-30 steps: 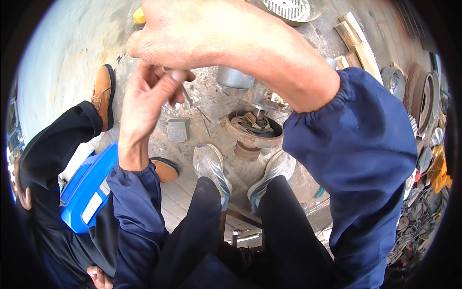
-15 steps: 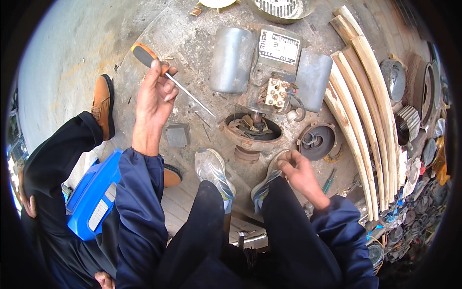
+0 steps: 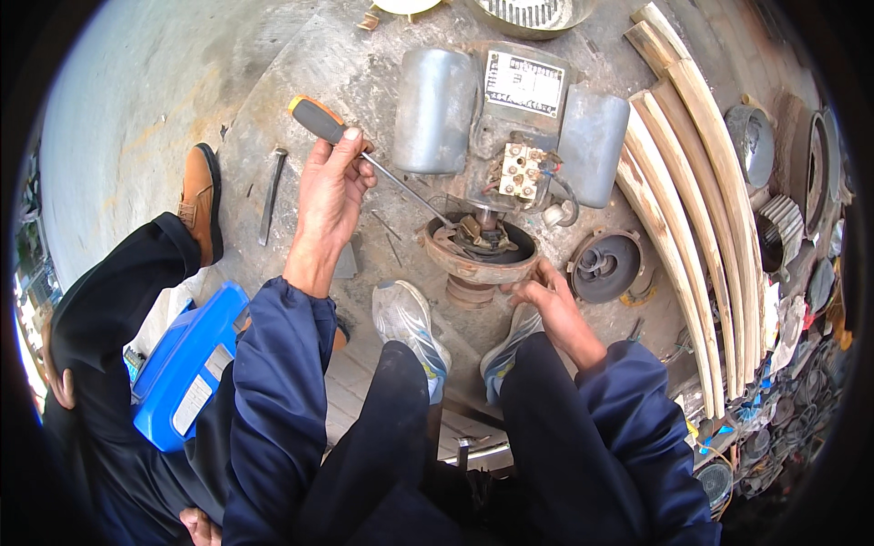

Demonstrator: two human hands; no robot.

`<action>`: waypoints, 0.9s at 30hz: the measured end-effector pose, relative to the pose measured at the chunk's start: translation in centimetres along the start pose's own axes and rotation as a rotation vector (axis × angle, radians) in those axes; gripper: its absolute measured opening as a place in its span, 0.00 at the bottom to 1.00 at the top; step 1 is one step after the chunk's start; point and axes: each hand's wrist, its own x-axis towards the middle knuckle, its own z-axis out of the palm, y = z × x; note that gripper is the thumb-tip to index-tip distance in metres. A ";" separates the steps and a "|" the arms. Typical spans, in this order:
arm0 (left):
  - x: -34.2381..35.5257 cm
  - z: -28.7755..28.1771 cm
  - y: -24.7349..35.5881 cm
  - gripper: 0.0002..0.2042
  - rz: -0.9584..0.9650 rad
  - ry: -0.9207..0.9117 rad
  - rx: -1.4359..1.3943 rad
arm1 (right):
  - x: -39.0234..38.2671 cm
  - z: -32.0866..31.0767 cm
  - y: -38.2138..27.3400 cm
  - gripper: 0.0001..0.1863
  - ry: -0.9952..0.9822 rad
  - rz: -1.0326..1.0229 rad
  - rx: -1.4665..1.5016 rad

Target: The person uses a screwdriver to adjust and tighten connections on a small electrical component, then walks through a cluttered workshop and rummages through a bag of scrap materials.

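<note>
Screwdriver (image 3: pixel 382 169): left hand (image 3: pixel 330 196) clamping its handle, grip closed around it; handle pointing to 10 o'clock, tip ending at the housing (image 3: pixel 473 271). Right hand (image 3: pixel 553 309): touching the housing's rim at 4 o'clock; whether its grip is clamping, cannot tell. Housing: resting on the floor (image 3: pixel 246 109). Around it: motor (image 3: pixel 521 118) lying at 12, cover (image 3: pixel 605 264) at 3.

Shows a gray block (image 3: pixel 347 262) left of the rusty drum (image 3: pixel 481 270), partly hidden by the left hand (image 3: pixel 331 191); beyond the drum, a slotted cover (image 3: pixel 533 29) cropped at top.
</note>
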 end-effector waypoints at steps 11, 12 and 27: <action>0.3 1.2 0.2 0.14 0.018 -0.056 0.120 | 0.1 1.5 -2.7 0.34 -0.006 0.034 -0.019; 0.5 1.3 0.3 0.14 0.014 -0.055 0.120 | 0.2 1.3 -2.5 0.34 -0.008 0.047 -0.029; -6.3 -1.1 7.9 0.22 0.354 0.004 0.196 | -2.5 -2.7 0.0 0.17 0.204 -0.028 -0.094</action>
